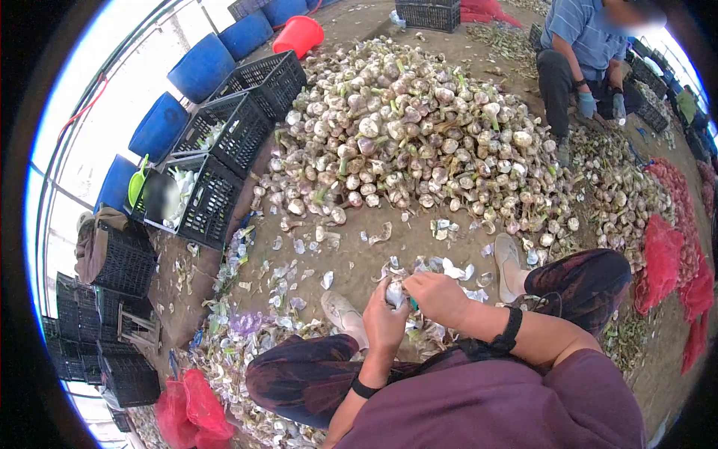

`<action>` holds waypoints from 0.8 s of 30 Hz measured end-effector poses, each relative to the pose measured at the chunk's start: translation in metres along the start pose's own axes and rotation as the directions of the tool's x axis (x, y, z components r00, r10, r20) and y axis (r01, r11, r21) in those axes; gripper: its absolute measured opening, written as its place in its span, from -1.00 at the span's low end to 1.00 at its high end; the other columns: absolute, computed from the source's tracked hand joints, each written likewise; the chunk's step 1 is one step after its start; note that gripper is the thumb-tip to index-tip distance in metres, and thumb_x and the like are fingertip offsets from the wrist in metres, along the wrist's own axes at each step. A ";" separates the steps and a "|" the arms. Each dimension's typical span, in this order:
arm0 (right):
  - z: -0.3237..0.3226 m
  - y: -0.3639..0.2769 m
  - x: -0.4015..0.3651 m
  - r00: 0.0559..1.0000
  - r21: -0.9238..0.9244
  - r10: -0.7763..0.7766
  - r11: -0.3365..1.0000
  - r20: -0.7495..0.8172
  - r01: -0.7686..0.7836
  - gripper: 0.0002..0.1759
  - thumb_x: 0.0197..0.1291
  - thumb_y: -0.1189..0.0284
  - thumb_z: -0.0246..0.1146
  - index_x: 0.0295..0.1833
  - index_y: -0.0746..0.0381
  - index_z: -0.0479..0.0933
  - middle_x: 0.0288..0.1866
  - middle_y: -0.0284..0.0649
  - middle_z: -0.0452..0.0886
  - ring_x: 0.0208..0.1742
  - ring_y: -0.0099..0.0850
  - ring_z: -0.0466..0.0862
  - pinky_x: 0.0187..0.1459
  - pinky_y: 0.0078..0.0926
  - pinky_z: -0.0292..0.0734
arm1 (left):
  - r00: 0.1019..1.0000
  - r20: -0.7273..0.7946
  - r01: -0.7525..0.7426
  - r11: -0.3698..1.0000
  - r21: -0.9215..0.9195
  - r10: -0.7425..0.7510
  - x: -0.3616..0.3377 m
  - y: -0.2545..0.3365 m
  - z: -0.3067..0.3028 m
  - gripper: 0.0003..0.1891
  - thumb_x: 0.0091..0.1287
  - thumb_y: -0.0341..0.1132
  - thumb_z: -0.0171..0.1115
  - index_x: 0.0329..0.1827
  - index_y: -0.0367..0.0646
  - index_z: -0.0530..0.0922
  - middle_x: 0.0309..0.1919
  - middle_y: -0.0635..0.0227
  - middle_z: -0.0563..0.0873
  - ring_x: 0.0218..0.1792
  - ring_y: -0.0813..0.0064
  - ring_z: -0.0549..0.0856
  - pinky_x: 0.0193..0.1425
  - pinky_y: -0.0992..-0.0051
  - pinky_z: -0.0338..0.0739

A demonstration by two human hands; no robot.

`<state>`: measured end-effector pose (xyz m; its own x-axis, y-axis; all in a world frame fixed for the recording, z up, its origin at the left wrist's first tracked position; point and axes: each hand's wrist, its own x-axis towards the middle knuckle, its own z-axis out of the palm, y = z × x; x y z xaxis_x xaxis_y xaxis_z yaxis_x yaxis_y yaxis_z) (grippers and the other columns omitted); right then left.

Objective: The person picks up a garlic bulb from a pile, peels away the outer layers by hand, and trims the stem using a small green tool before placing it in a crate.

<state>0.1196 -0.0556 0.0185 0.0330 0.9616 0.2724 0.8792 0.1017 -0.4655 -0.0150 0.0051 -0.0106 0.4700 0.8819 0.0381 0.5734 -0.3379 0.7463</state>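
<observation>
My left hand [385,320] is closed around a pale garlic bulb [394,294], held low between my knees. Right beside it, my right hand [440,299] is curled with its fingertips against the bulb. A bit of a teal-green tool handle [413,304] shows under the right fingers; its working end is hidden. Torn garlic skins [451,269] lie on the ground beneath and around both hands. Ahead of my feet spreads a large heap of unpeeled garlic bulbs [404,135] with short stems.
Black crates [213,198] line the left, one holding white garlic, with blue barrels [202,67] behind. A red bucket [299,36] stands at the back. Red mesh bags [662,258] lie right, another red mesh bag [193,410] lower left. A gloved person [587,67] sits at upper right.
</observation>
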 end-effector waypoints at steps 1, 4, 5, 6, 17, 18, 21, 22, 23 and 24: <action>0.002 0.001 0.000 1.000 -0.014 0.003 1.000 0.025 -0.003 -0.80 -0.14 0.53 0.15 -0.29 0.28 0.43 -0.36 -0.16 0.54 -0.27 -0.19 0.58 -0.26 -0.33 0.51 | 1.000 0.016 0.011 1.000 -0.005 -0.011 -0.001 0.000 0.000 -0.49 -0.05 -0.39 0.34 0.06 -0.18 0.49 -0.53 0.32 0.58 -0.56 0.59 0.48 -0.40 0.53 0.44; 0.004 0.010 0.003 0.999 -0.014 -0.004 1.000 0.044 0.005 -0.82 -0.12 0.54 0.14 -0.31 0.27 0.41 -0.36 -0.16 0.53 -0.26 -0.20 0.58 -0.27 -0.32 0.51 | 0.998 0.064 0.007 0.999 -0.049 -0.003 0.000 0.011 -0.007 -0.49 -0.04 -0.43 0.33 0.06 -0.18 0.48 -0.42 0.28 0.61 -0.42 0.59 0.57 -0.27 0.55 0.48; 0.003 0.016 0.005 0.999 -0.006 -0.010 1.000 0.042 0.010 -0.83 -0.11 0.54 0.13 -0.31 0.27 0.40 -0.36 -0.16 0.53 -0.25 -0.21 0.58 -0.27 -0.32 0.51 | 0.997 0.079 -0.015 0.996 -0.086 0.022 0.000 0.014 -0.007 -0.48 -0.03 -0.46 0.32 0.08 -0.18 0.46 -0.36 0.27 0.62 -0.35 0.58 0.59 -0.20 0.55 0.49; 0.001 0.023 0.008 0.999 -0.003 0.040 0.999 0.035 -0.040 -0.82 -0.12 0.56 0.12 -0.30 0.27 0.40 -0.36 -0.15 0.53 -0.25 -0.19 0.58 -0.25 -0.29 0.51 | 0.995 0.093 -0.036 0.992 -0.122 0.047 -0.001 0.015 -0.008 -0.47 -0.02 -0.49 0.31 0.10 -0.19 0.43 -0.30 0.26 0.63 -0.27 0.58 0.62 -0.13 0.56 0.51; -0.012 0.008 0.010 0.989 0.343 0.136 0.933 -0.051 -0.110 -0.85 -0.06 0.54 0.16 -0.30 0.27 0.42 -0.36 -0.06 0.51 -0.24 -0.06 0.54 -0.22 -0.19 0.45 | 0.965 0.213 0.222 0.916 -0.335 -0.156 0.004 0.020 -0.015 -0.48 0.01 -0.57 0.28 0.10 -0.31 0.37 -0.09 0.23 0.59 -0.04 0.53 0.57 0.05 0.55 0.45; -0.012 0.003 0.009 0.990 0.310 0.134 0.944 -0.049 -0.113 -0.85 -0.07 0.53 0.16 -0.31 0.27 0.42 -0.37 -0.07 0.51 -0.25 -0.07 0.54 -0.23 -0.20 0.45 | 0.966 0.198 0.220 0.925 -0.309 -0.164 0.003 0.015 -0.011 -0.50 0.01 -0.56 0.28 0.08 -0.32 0.39 -0.09 0.23 0.59 -0.05 0.54 0.57 0.03 0.56 0.45; -0.006 0.004 0.011 0.993 0.293 0.111 0.951 -0.030 -0.098 -0.86 -0.08 0.53 0.15 -0.32 0.28 0.43 -0.39 -0.09 0.52 -0.28 -0.08 0.55 -0.25 -0.21 0.46 | 0.970 0.156 0.223 0.934 -0.280 -0.185 0.001 0.015 -0.012 -0.51 0.00 -0.55 0.29 0.07 -0.31 0.42 -0.12 0.23 0.62 -0.08 0.55 0.59 0.01 0.55 0.46; -0.006 0.003 0.011 0.994 0.293 0.107 0.951 -0.026 -0.095 -0.85 -0.09 0.53 0.15 -0.32 0.28 0.43 -0.39 -0.09 0.52 -0.28 -0.08 0.55 -0.25 -0.21 0.46 | 0.971 0.146 0.224 0.934 -0.277 -0.190 0.000 0.017 -0.013 -0.51 0.00 -0.55 0.29 0.07 -0.31 0.43 -0.13 0.23 0.62 -0.09 0.55 0.60 0.00 0.54 0.47; -0.007 0.004 0.012 0.995 0.280 0.097 0.956 -0.008 -0.091 -0.85 -0.10 0.54 0.15 -0.32 0.28 0.43 -0.39 -0.09 0.52 -0.28 -0.09 0.55 -0.25 -0.22 0.46 | 0.973 0.139 0.216 0.940 -0.263 -0.184 0.000 0.017 -0.013 -0.51 0.00 -0.54 0.28 0.07 -0.31 0.43 -0.14 0.22 0.63 -0.10 0.55 0.60 -0.01 0.54 0.47; -0.009 0.005 0.013 0.996 0.267 0.087 0.960 0.010 -0.087 -0.85 -0.10 0.54 0.15 -0.32 0.28 0.43 -0.39 -0.09 0.52 -0.27 -0.09 0.56 -0.25 -0.22 0.46 | 0.975 0.132 0.207 0.946 -0.249 -0.178 0.000 0.018 -0.013 -0.51 0.00 -0.54 0.28 0.07 -0.31 0.43 -0.15 0.22 0.63 -0.11 0.55 0.60 -0.01 0.54 0.48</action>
<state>0.1286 -0.0447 0.0274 0.1046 0.9695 0.2219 0.7139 0.0821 -0.6954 -0.0136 0.0032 0.0113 0.4448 0.8766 -0.1836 0.4725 -0.0555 0.8796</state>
